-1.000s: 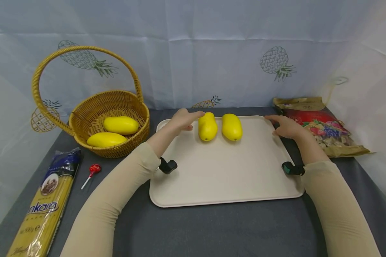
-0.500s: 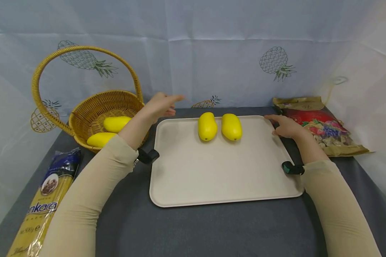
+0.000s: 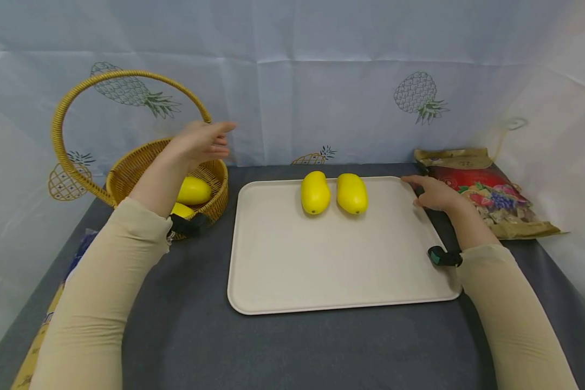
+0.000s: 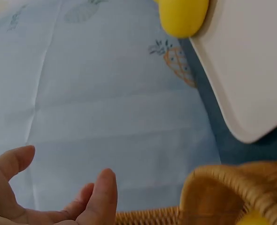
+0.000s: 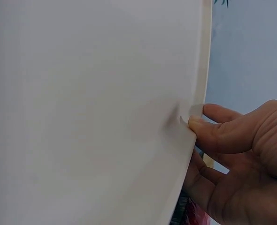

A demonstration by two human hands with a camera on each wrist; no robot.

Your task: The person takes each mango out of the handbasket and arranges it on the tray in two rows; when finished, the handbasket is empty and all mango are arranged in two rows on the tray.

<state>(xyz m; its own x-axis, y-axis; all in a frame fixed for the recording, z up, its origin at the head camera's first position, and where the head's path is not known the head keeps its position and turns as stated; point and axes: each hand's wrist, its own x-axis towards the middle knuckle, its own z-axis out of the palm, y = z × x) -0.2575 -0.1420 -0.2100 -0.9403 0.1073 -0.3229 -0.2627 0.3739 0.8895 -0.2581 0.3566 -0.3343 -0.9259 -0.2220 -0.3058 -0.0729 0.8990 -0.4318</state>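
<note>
My left hand [image 3: 200, 145] is raised over the wicker basket [image 3: 219, 201], in front of its tall handle. In the left wrist view its thumb and fingers are spread apart with nothing between them. Inside the basket lie two smooth oblong yellow fruits [image 3: 195, 190], partly covered by the left arm. My right hand [image 3: 433, 193] holds the far right corner of the cream tray [image 3: 341, 265]; the right wrist view shows the thumb [image 5: 213, 133] on top of the rim and fingers behind it. Two similar yellow fruits [image 3: 315, 193] lie side by side near the tray's far edge.
A red and gold foil bag [image 3: 487, 195] lies right of the tray, beside the right forearm. At the left, a yellow spaghetti pack [image 3: 34, 355] is mostly hidden under the left sleeve. A pineapple-print cloth [image 3: 322, 97] hangs behind the dark tabletop [image 3: 292, 349].
The left hand has moved left, from beside the fruits on the tray to above the basket, its arm now covering the lollipop and most of the spaghetti pack. The right hand stays put.
</note>
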